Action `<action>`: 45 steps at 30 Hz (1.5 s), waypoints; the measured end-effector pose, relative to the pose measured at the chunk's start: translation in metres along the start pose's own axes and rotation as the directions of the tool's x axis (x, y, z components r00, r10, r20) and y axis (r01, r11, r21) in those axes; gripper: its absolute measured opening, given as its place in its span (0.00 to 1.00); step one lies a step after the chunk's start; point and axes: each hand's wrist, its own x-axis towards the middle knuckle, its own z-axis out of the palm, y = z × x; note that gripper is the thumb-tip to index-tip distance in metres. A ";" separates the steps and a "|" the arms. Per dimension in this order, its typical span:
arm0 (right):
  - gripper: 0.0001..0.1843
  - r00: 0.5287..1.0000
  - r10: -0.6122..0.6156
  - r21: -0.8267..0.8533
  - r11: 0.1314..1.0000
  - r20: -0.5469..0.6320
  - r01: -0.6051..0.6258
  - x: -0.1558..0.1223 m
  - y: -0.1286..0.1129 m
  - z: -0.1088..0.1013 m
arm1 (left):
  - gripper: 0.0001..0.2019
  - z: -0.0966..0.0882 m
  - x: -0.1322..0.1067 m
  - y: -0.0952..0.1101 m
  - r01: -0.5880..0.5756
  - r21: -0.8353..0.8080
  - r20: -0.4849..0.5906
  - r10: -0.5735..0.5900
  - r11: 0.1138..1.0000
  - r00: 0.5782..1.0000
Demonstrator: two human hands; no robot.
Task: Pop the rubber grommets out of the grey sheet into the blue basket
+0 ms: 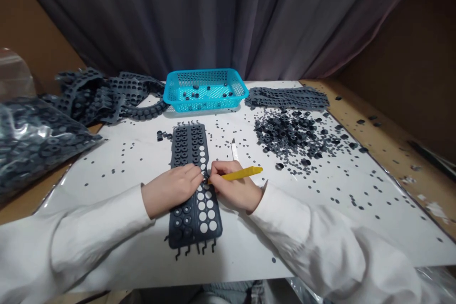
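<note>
A dark rubber sheet with rows of raised round rings lies lengthwise in front of me. Along its right side, many of the round holes show white. My left hand rests across the sheet, its fingers together and their tips pressed at the right-hand rows; its thumb is hidden. Close beside it, my right hand grips a yellow stick-like tool between thumb and fingers. The tool's working end meets the sheet near the left fingertips, where a small dark piece is partly covered. A pointed metal blade lies just behind my right hand.
A blue perforated basket holds several small dark pieces. Right of it lie stacked rubber strips and a pile of dark discs. More rubber sheets and a filled clear bag are at left. Loose discs dot the white table.
</note>
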 end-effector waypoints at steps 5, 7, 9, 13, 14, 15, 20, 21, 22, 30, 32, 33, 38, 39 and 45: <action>0.12 1.000 0.002 0.018 1.000 0.000 -0.002 -0.001 0.001 0.001 | 0.11 -0.004 -0.001 -0.007 0.129 -0.388 -0.036 -0.155 0.913 0.987; 0.12 1.000 -0.005 0.019 1.000 -0.006 0.005 0.000 0.002 0.001 | 0.10 -0.007 -0.002 -0.009 0.182 -0.499 -0.068 -0.248 0.847 0.966; 0.12 1.000 -0.009 0.021 1.000 -0.014 0.009 0.000 0.001 0.002 | 0.09 -0.011 -0.004 -0.013 0.244 -0.562 -0.114 -0.367 0.790 0.923; 0.13 1.000 0.013 0.050 0.999 -0.006 -0.012 0.001 0.002 0.001 | 0.07 -0.021 -0.006 -0.019 0.351 -0.691 -0.122 -0.580 0.632 0.805; 0.12 1.000 0.022 0.066 0.998 0.004 -0.022 0.001 0.003 0.001 | 0.07 -0.023 -0.007 -0.019 0.354 -0.745 -0.088 -0.610 0.565 0.787; 0.11 0.999 0.031 0.093 0.995 0.014 -0.033 0.001 0.005 0.001 | 0.08 -0.023 -0.007 -0.019 0.347 -0.803 -0.042 -0.628 0.485 0.777; 0.05 0.994 0.110 0.356 0.928 0.025 -0.112 0.001 0.014 0.001 | 0.16 -0.014 -0.007 -0.015 0.259 -0.966 0.198 -0.610 0.012 0.767; 0.04 0.994 0.107 0.391 0.915 -0.005 -0.097 0.001 0.014 0.001 | 0.18 -0.012 -0.007 -0.014 0.233 -0.969 0.236 -0.604 -0.085 0.762; 0.04 0.995 0.091 0.405 0.912 -0.049 -0.063 0.000 0.013 0.000 | 0.19 -0.011 -0.007 -0.013 0.202 -0.963 0.267 -0.597 -0.176 0.756; 0.17 0.789 -0.519 -0.161 0.793 0.328 0.588 -0.024 0.004 -0.003 | 0.20 -0.017 -0.008 -0.005 0.034 -0.836 0.376 -0.527 -0.547 0.762; 0.19 0.666 -0.578 -0.282 0.617 0.472 0.735 -0.028 0.006 0.002 | 0.19 -0.016 -0.010 -0.007 0.009 -0.808 0.381 -0.512 -0.589 0.770; 0.20 0.638 -0.586 -0.319 0.561 0.499 0.764 -0.029 0.007 0.005 | 0.18 -0.015 -0.011 -0.008 -0.003 -0.798 0.381 -0.508 -0.602 0.773; 0.13 0.637 -0.616 -0.419 0.481 0.464 0.770 -0.033 0.005 0.014 | 0.15 -0.010 -0.014 -0.012 -0.013 -0.776 0.399 -0.506 -0.631 0.765; 0.13 0.632 -0.631 -0.424 0.472 0.449 0.773 -0.033 0.004 0.016 | 0.15 -0.010 -0.014 -0.012 -0.010 -0.774 0.403 -0.505 -0.633 0.764; 0.12 0.693 -0.661 -0.295 0.627 0.287 0.721 -0.041 -0.008 0.022 | 0.17 -0.009 -0.013 -0.010 0.001 -0.810 0.386 -0.533 -0.586 0.753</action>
